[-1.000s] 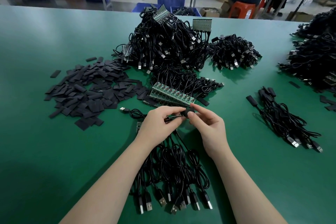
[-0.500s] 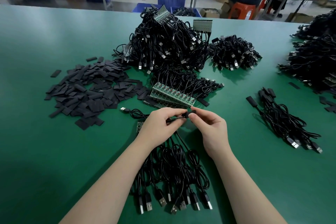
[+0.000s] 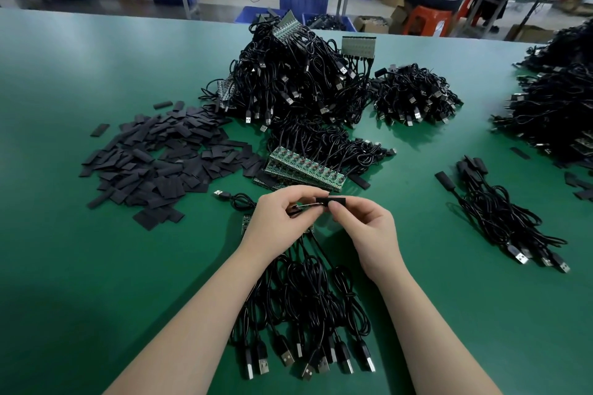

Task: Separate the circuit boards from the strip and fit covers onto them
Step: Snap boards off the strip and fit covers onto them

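Nearest me, a bundle of black USB cables (image 3: 301,308) lies on the green worktop (image 3: 96,266) under my wrists. Above it my left hand (image 3: 279,221) pinches what looks like a cable end, its board hidden behind my fingers. My right hand (image 3: 369,231) grips a black cover (image 3: 331,201) just beside it. The cover's long axis runs left to right, level with the left fingertips, so I judge the next move to be a straight slide leftward; the right hand leads. Just beyond lies the strip of circuit boards (image 3: 308,167), with loose covers (image 3: 160,160) to its left and a cable heap (image 3: 288,80) farther back.
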